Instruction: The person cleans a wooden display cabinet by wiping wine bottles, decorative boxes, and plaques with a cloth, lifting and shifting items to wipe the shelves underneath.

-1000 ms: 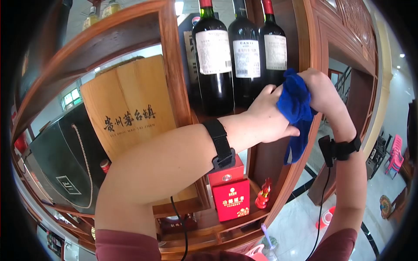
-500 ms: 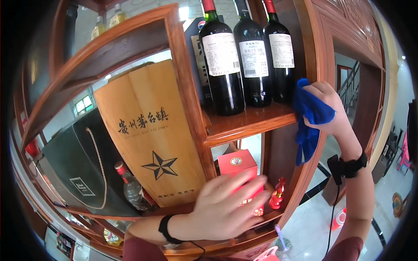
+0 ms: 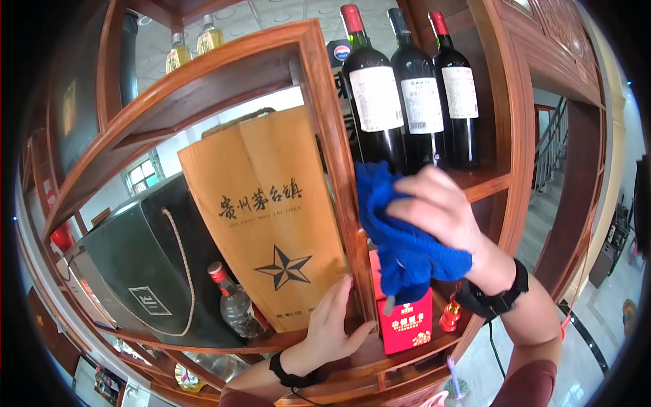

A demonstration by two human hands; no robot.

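Observation:
My right hand (image 3: 437,210) grips a crumpled blue cloth (image 3: 407,251) at the front edge of the shelf under the wine bottles, by the upright post (image 3: 339,142). Part of the cloth hangs over the top of a red box (image 3: 407,325). My left hand (image 3: 332,332) is open, thumb apart, with its fingertips against or just in front of the lower right side of a wooden box (image 3: 264,217) marked with a black star; contact is hard to tell. Three dark wine bottles (image 3: 376,95) stand above, their bases partly hidden by the cloth and my right hand.
A dark green bag (image 3: 142,264) with a rope handle and a clear glass bottle (image 3: 237,312) with a red cap stand left of the wooden box. A small red gourd-shaped ornament (image 3: 450,312) is beside the red box. A staircase (image 3: 546,156) shows at right.
My right hand and the cloth have moved left and down from the shelf's right end to the post. My left hand has moved left from before the red box, which is now more visible.

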